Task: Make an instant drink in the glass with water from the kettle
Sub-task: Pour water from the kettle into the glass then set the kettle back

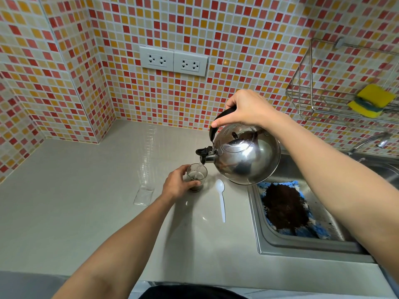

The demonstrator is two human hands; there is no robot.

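A small clear glass stands on the grey counter with dark liquid in its bottom. My left hand wraps around its left side. My right hand grips the black handle of a shiny steel kettle, which is tilted to the left above the counter. Its black spout cap is flipped up and a thin stream of water falls from the spout into the glass. A white plastic spoon lies on the counter just right of the glass.
An empty clear sachet lies left of the glass. A steel sink at right holds a blue cloth covered in dark grounds. A faucet, a wire rack with a yellow sponge and wall sockets line the tiled wall.
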